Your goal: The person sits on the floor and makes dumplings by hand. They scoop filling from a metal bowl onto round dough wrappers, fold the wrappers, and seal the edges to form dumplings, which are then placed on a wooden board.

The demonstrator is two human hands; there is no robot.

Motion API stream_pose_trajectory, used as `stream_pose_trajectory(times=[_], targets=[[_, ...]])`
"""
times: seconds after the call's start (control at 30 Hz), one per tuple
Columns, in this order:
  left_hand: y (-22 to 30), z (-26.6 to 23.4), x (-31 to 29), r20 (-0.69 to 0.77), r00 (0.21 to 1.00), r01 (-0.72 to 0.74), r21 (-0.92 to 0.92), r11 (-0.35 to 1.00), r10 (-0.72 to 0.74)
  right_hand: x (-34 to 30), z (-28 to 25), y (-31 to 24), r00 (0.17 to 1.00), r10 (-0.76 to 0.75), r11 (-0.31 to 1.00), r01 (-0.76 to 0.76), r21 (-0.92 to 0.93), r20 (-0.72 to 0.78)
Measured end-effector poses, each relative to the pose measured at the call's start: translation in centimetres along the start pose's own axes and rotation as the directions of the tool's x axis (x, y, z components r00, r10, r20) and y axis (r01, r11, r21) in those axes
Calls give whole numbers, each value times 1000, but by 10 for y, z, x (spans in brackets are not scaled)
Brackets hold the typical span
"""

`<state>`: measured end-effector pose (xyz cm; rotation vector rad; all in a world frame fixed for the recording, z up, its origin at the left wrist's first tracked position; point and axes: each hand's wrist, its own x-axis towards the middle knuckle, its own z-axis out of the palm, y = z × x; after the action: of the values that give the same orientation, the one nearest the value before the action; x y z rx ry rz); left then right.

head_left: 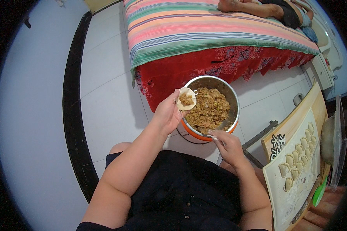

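Observation:
My left hand (pixel 168 116) is closed around the edge of a round dumpling wrapper (pixel 192 102) at the left rim of a metal bowl (pixel 235 101). A small lump of filling sits in the middle of the wrapper. The bowl holds a large heap of brownish, chopped filling (pixel 211 109). At the bowl's near rim my right hand (pixel 229 146) is closed, thumb and fingers pinched together. A thin utensil seems to be in its grip, but its kind is hidden. Several folded dumplings (pixel 299 148) lie in rows on a floured white board (pixel 278 194) to the right.
The bowl rests on an orange support (pixel 198 135). A wooden board (pixel 316 101) lies under the white one, with a green item (pixel 319 194) beside it. Ahead stands a bed with a striped cover (pixel 173 36), where another person's legs (pixel 258 9) lie. A wall (pixel 31 115) rises at left.

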<state>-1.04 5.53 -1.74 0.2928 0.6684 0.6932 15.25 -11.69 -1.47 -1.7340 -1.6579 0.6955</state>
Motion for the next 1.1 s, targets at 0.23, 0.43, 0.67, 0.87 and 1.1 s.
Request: stream_pose_trajectory(times=[0.23,0.43,0.67,0.87,1.1], targets=[[0,2,-1,-3,1000,8,5,1000,-8,-6,2,4,980,136,989,-142,-30,-148],[0,3,-2,8,1000,-1,31,1000,0,-10,23,5,959,228,971,-211,114,-170],[1,5,-3,-11,1000,8,39,999,-7,-7,31,-4,956,258,945,-221,242,-136],[1,5,-3,-11,1000,9,22,1000,-8,-7,35,-4,971,195,960,-160,228,-138],[0,1,-1,-1,1000,5,35,999,-5,-7,37,-13,992,58,994,-47,94,-112]])
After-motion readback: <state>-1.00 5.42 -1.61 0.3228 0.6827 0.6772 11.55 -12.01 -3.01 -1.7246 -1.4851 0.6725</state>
